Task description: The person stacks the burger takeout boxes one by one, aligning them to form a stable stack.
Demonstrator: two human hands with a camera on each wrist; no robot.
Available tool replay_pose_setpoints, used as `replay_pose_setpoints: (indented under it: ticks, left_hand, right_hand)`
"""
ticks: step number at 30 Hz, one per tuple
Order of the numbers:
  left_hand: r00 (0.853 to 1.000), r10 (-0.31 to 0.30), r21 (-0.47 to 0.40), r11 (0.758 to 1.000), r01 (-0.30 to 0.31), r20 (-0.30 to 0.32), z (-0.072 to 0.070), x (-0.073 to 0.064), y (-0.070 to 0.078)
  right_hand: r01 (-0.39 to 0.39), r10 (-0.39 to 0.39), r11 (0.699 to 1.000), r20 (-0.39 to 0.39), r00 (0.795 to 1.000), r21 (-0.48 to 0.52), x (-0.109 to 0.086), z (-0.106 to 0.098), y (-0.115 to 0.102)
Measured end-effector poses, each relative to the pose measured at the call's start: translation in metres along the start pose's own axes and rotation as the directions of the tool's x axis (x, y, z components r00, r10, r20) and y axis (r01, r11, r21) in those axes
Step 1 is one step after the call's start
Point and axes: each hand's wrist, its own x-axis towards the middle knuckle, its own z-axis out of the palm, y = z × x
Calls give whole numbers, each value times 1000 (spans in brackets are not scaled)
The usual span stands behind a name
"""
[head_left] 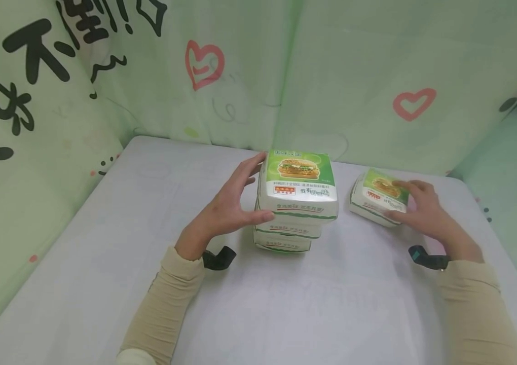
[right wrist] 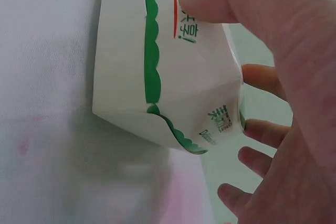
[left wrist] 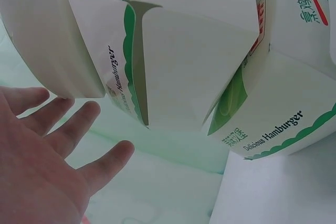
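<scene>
Three hamburger boxes stand stacked near the back middle of the table, and the top hamburger box (head_left: 301,190) overhangs the lower boxes (head_left: 286,246) toward the right. My left hand (head_left: 228,200) is spread along the stack's left side, its thumb by the top box's front; in the left wrist view the fingers (left wrist: 107,166) are apart and fairly straight. To the right of the stack, a separate hamburger box (head_left: 377,197) sits low at the table. My right hand (head_left: 425,210) pinches its right end, thumb on the front and fingers over the far side.
A white-covered table (head_left: 322,314) lies under everything, its back edge close behind the boxes. Pale green curtains (head_left: 331,76) with hearts and black lettering enclose the back and sides. Black straps (head_left: 427,257) are on both wrists.
</scene>
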Motion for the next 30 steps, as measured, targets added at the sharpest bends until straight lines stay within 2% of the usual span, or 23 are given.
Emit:
replay_pose_setpoints:
  ticks: [18, 23, 30]
  left_hand:
    - [1000, 20, -29, 999, -20, 7, 1, 1, 1]
    - [1000, 15, -50, 999, -14, 18, 3, 2, 1]
    - [999, 43, -72, 997, -41, 27, 3, 2, -2]
  right_hand:
    - [69, -70, 997, 11, 998, 40, -3, 7, -1]
    - [81, -81, 996, -4, 997, 46, -6, 9, -5]
    - [89, -87, 994, -42, 995, 61, -11, 12, -10]
